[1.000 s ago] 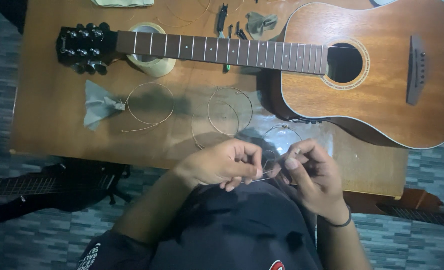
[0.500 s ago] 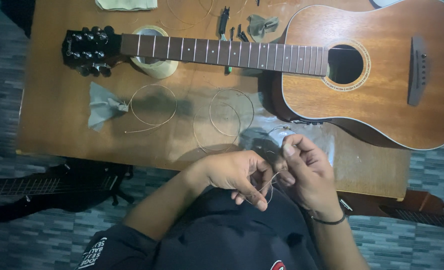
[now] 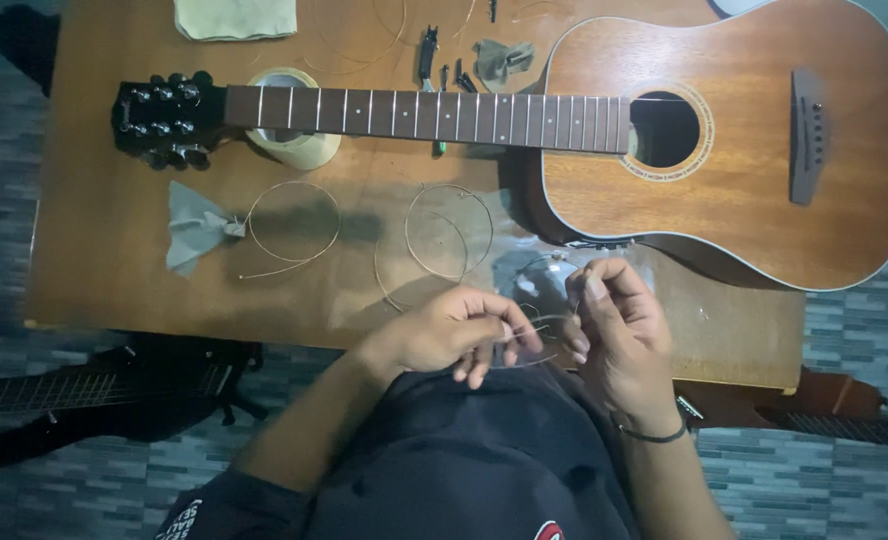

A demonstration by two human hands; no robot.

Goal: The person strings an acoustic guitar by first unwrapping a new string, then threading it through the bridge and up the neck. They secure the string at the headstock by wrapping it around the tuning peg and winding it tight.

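My left hand (image 3: pixel 454 335) and my right hand (image 3: pixel 614 325) meet at the near edge of a wooden table (image 3: pixel 94 240), both pinching a thin coiled guitar string (image 3: pixel 539 325) stretched between their fingertips. A clear plastic sleeve (image 3: pixel 544 280) lies under and behind the hands. An unstrung acoustic guitar (image 3: pixel 744 150) lies across the table with its neck (image 3: pixel 424 115) pointing left and its black headstock (image 3: pixel 164 120) resting over a roll of tape (image 3: pixel 289 140).
Two loose string coils (image 3: pixel 294 225) (image 3: pixel 449 235) and a crumpled grey wrapper (image 3: pixel 194 230) lie on the table. A cloth (image 3: pixel 234 18) and small tools (image 3: pixel 429 55) sit at the far edge. Another guitar (image 3: pixel 84 400) lies on the tiled floor at left.
Both hands have shifted slightly toward me and the table edge, still working the string between them. The view has drifted a little; the guitar has not moved.
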